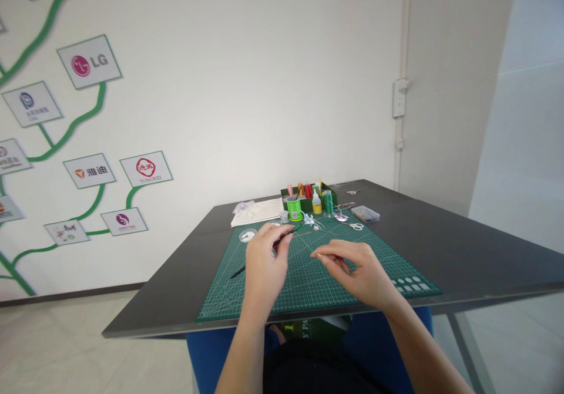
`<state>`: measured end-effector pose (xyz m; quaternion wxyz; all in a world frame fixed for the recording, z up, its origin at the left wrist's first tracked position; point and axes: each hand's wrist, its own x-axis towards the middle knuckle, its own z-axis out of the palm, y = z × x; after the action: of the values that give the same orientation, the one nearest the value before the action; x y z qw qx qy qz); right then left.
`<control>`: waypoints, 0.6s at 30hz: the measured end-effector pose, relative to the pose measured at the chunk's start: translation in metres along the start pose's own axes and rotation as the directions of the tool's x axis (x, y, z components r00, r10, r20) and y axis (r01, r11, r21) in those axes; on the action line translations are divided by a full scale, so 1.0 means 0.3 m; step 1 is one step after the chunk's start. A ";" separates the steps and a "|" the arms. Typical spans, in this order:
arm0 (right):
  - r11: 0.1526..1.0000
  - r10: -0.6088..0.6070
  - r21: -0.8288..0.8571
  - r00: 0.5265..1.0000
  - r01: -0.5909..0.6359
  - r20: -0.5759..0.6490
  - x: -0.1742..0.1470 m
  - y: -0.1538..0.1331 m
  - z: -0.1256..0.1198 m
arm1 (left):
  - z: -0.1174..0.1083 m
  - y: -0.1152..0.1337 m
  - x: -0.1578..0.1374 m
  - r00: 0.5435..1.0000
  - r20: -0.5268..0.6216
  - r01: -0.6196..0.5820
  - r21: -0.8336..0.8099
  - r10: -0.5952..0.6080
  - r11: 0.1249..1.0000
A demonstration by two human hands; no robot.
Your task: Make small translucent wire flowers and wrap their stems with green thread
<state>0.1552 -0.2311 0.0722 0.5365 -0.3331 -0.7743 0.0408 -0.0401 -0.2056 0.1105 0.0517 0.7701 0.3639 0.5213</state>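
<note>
My left hand (268, 259) is closed round a slim black rod (238, 273). The rod's lower end sticks out to the left over the green cutting mat (229, 294). Its upper end, past my fingertips, shows a bit of green. To the right, my right hand (352, 268) pinches its thumb and fingers together above the mat. A fine thread (307, 243) appears to run from the rod's tip toward this pinch, though it is very faint. A thin gold-coloured strand lies near the tip.
Behind my hands stand a green can (294, 208), a glue bottle (316, 202), a green thread spool (328, 204) and a dark box (308, 199) of spools. White scissors (358, 226), a clear case (365, 214), a small dish (248, 235) and white sheets (258, 211) lie around the mat.
</note>
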 end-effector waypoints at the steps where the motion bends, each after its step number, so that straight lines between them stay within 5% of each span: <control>1: 1.000 0.016 0.010 1.000 -0.016 0.020 -0.002 -0.002 -0.005 | -0.001 0.000 0.000 1.000 -0.004 0.002 0.001 -0.002 1.000; 6: 0.992 0.123 -0.003 0.975 -0.125 0.186 -0.011 -0.009 -0.028 | -0.005 0.004 0.001 1.000 -0.018 0.004 0.010 -0.004 1.000; 14: 0.968 0.251 -0.004 0.965 -0.252 -0.072 -0.001 -0.002 0.007 | -0.008 0.015 -0.005 1.000 -0.016 -0.007 0.004 0.007 1.000; 18: 0.923 0.344 0.194 0.938 -0.331 -0.039 0.012 -0.007 0.068 | -0.011 0.023 -0.008 1.000 -0.014 -0.011 -0.011 0.010 1.000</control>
<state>0.1359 -0.2247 0.0675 0.5775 -0.4116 -0.6783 0.1923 -0.0398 -0.2132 0.1133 0.0505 0.7682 0.3574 0.5288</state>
